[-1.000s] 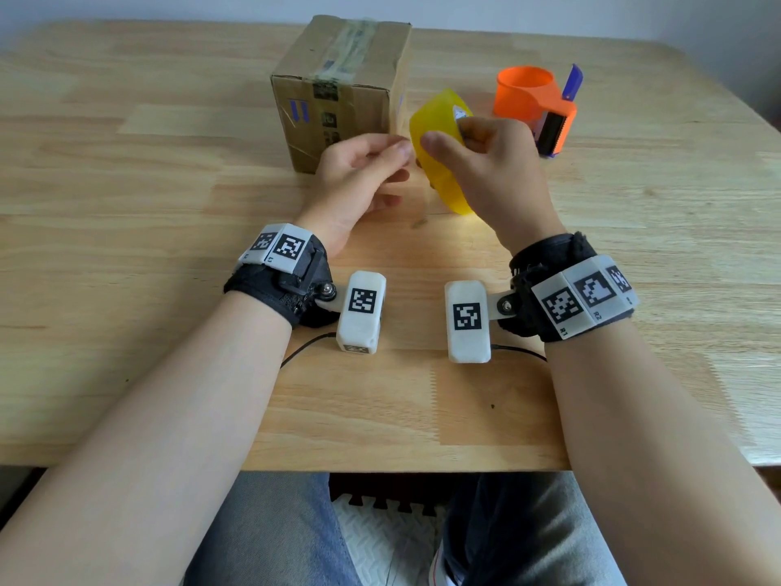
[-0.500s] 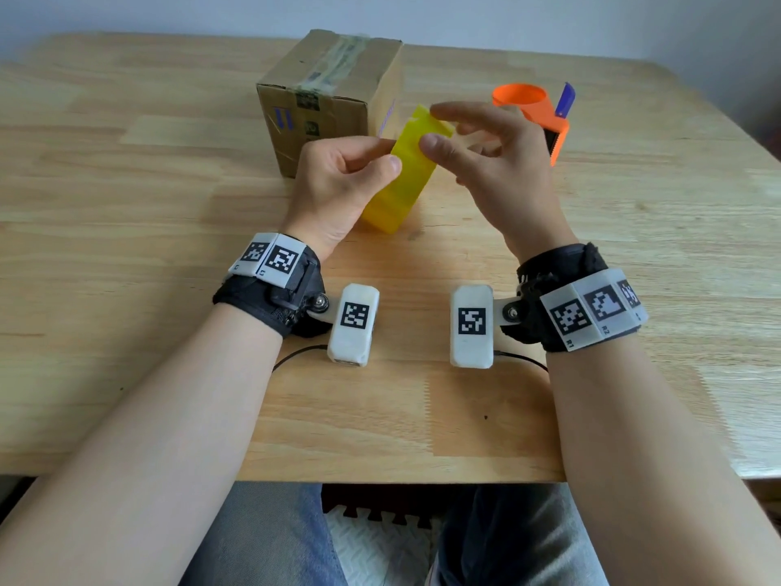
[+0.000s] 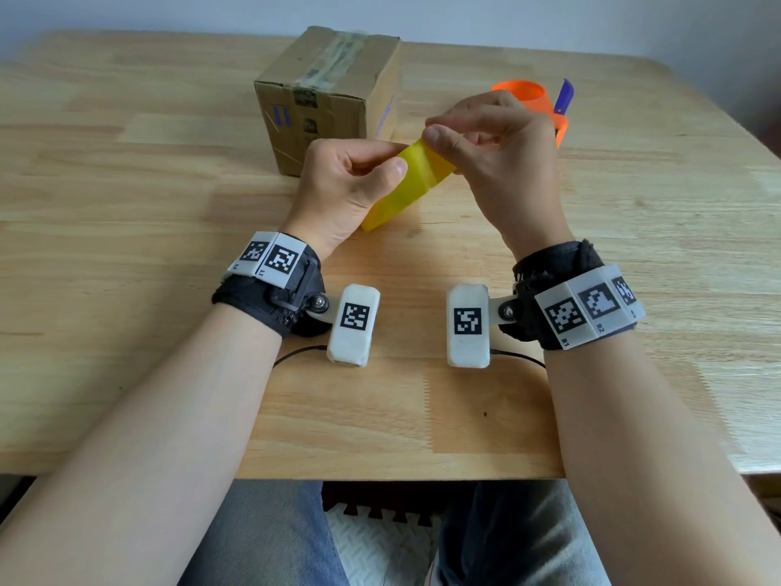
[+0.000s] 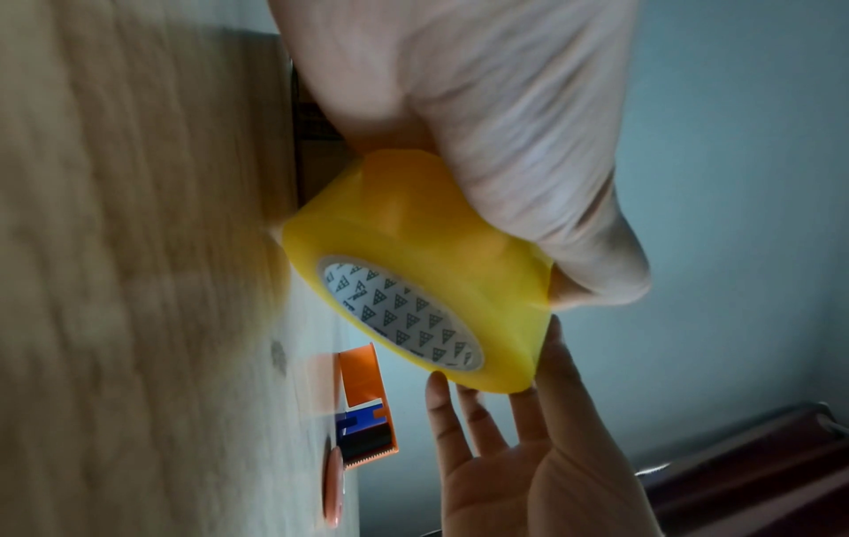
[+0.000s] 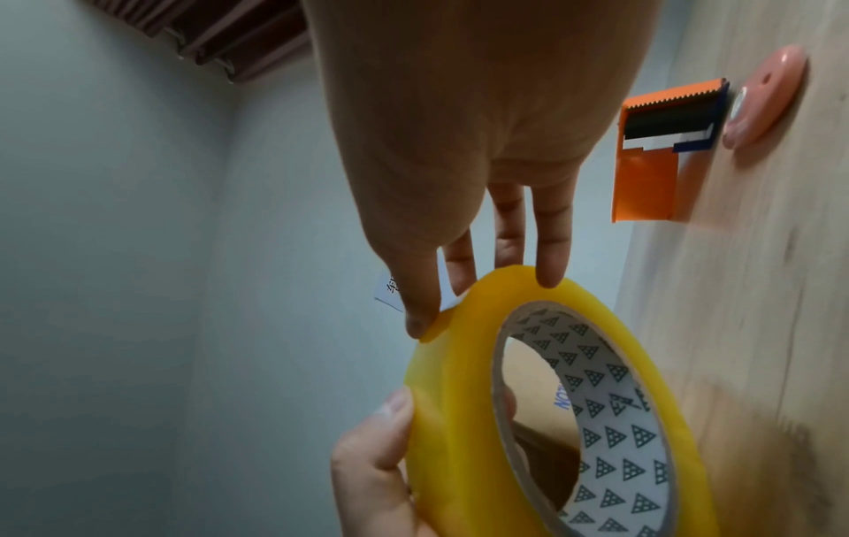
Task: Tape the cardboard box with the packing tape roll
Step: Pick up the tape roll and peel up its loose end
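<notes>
At the centre of the head view, the left hand (image 3: 346, 184) grips the yellow packing tape roll (image 3: 416, 175) above the wooden table (image 3: 126, 205), thumb curled over its band. The right hand (image 3: 498, 162) pinches the roll's upper edge with thumb and fingertips. The cardboard box (image 3: 329, 99) stands just behind, upper centre.

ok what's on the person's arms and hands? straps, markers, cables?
Bare forearms, no sleeves or gloves. Each wrist wears a black fabric strap with white blocks of black square markers, the right one's labelled R1, R2. A white marker-tagged camera pod hangs off each strap, trailing a thin black cable.
</notes>
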Action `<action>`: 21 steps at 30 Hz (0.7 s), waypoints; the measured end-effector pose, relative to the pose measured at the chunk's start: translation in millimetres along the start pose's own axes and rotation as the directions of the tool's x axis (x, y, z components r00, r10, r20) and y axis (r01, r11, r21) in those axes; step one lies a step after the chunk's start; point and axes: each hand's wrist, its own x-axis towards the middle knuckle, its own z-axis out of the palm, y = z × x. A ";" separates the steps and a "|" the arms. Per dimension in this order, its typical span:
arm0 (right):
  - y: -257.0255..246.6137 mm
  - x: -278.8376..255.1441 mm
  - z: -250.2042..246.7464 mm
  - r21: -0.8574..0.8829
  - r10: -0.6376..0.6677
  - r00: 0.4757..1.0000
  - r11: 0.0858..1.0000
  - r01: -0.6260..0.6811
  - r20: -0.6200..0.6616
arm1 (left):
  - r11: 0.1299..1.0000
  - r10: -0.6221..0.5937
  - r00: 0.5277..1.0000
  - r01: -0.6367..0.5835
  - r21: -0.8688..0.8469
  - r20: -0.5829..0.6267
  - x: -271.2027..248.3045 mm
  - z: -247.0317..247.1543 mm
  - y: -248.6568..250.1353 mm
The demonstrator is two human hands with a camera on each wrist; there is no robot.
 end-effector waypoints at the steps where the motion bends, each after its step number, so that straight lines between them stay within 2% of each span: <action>1: 0.7 0.0 0.0 0.002 0.003 1.000 1.000 -0.003 -0.009 | 1.000 -0.010 1.000 0.010 0.006 -0.007 0.2 0.5 -0.9; 4: 2.2 0.5 0.0 0.015 0.026 0.999 1.000 -0.025 -0.026 | 1.000 -0.019 1.000 0.019 0.008 -0.022 -0.5 0.0 -2.1; 8: 3.1 1.4 -0.5 -0.058 -0.004 1.000 0.998 0.004 -0.004 | 0.999 -0.036 0.999 0.036 -0.021 -0.015 -2.2 -0.1 1.0; 13: 6.7 4.2 1.6 -0.127 0.034 0.999 0.991 -0.033 0.008 | 0.990 -0.133 0.991 0.132 -0.058 -0.014 -1.5 0.4 1.0; 21: 6.2 3.2 4.7 -0.133 -0.029 0.994 0.990 0.043 0.102 | 0.978 -0.186 0.976 0.172 -0.121 -0.111 -1.1 1.8 -1.3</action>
